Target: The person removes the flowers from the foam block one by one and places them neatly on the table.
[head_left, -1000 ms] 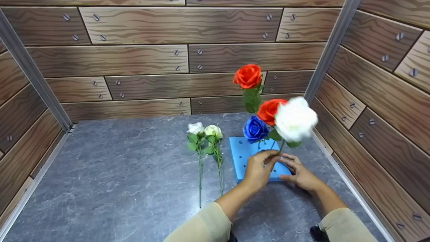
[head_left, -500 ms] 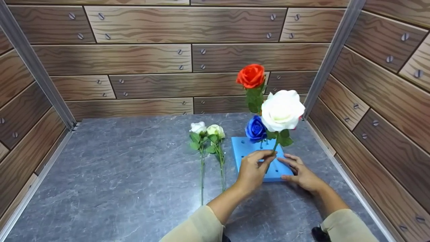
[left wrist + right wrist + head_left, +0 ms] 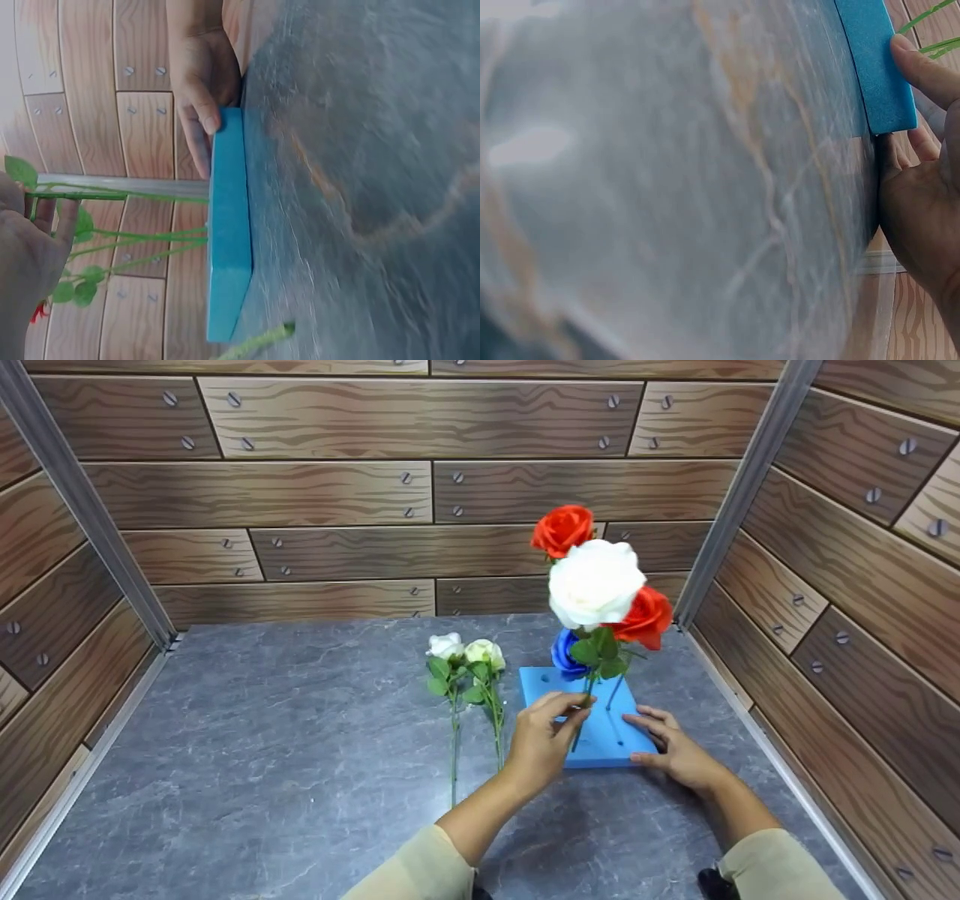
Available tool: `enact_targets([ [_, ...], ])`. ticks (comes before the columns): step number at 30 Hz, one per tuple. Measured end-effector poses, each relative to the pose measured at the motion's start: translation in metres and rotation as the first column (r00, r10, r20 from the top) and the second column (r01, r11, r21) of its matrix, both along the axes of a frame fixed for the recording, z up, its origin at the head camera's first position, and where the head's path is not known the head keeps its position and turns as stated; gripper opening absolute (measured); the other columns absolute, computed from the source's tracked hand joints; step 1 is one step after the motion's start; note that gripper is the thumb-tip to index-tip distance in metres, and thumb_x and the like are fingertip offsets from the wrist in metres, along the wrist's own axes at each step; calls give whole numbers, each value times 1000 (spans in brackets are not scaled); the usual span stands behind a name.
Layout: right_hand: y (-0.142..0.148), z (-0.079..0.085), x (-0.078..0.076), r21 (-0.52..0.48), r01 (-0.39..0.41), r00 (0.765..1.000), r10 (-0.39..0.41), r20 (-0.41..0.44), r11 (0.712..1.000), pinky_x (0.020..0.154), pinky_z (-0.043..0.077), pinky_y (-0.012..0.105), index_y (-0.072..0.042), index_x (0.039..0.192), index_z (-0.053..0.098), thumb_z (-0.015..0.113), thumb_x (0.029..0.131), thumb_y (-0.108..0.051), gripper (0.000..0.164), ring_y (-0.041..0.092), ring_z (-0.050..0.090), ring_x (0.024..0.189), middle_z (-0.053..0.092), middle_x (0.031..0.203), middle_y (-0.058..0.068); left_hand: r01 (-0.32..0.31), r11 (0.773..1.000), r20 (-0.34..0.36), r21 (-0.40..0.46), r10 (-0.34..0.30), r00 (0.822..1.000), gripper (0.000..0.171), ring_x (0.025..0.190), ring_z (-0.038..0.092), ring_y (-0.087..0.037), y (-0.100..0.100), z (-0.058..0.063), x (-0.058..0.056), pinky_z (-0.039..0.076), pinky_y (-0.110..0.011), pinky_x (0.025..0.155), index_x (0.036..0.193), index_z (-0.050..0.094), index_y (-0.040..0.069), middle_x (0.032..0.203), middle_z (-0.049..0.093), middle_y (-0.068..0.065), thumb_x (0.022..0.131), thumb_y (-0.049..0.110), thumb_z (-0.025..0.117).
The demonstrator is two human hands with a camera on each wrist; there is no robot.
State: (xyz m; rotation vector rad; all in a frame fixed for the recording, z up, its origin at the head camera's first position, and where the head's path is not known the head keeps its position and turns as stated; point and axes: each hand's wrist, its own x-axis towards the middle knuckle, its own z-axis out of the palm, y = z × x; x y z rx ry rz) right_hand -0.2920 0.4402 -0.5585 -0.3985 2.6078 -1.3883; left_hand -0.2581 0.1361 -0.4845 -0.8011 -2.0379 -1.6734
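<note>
Blue block, one, flat on the counter, with holes in its top. White rose hangs above the block's near half, stem tip clear of it; left hand pinches that stem between thumb and fingers. Right hand: fingers spread, resting at the block's near right corner.

Risks (judged): grip is above the tip, so the stem could miss a hole or bend on contact; the broad bloom could knock neighbouring roses; light bracing could let the block slide.

Count: roses, six. Standing in block, three: two red roses, one blue rose; bases partly hidden. Held, one. Lying left of block, two: smaller white rose, cream rose. Hands, two.
</note>
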Motion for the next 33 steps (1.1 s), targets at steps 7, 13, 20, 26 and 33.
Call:
enact_targets([
  [7,-2,1,-1,-9,-10,1000,10,6,1000,104,24,-3,-5,161,50,81,98,-20,72,57,16,164,17,174,25,-38,999,-16,36,39,999,19,100,80,-25,-25,1,1,65,-17,79,121,78,2,117,79,-14,104,8,71],
  [13,0,3,-2,11,-4,1000,4,-4,1000,121,30,15,-6,161,51,81,98,-19,70,55,18,163,18,173,24,-89,995,35,35,88,996,24,97,81,-24,-48,6,2,66,-18,78,125,78,6,113,79,-14,102,5,73],
  [20,2,3,-5,29,5,1000,-5,-9,1000,131,26,61,-4,161,51,81,98,-19,71,56,20,162,19,173,24,-134,991,107,28,130,986,26,94,78,-23,-68,9,-1,66,-21,75,127,78,8,112,78,-10,101,4,74],
  [26,0,2,-3,11,7,1000,-7,0,1000,132,23,66,-3,160,50,81,98,-18,71,57,17,163,17,173,25,-113,994,215,-9,112,970,32,98,76,-20,-88,5,-2,66,-21,78,134,76,12,115,75,-10,103,5,71],
  [33,0,4,-1,47,-9,1000,8,14,999,131,18,74,-5,162,47,80,100,-23,73,60,15,162,14,174,26,-207,976,202,-62,216,955,34,99,80,-31,-115,0,-7,67,-21,79,131,75,3,115,78,-18,98,-5,74],
])
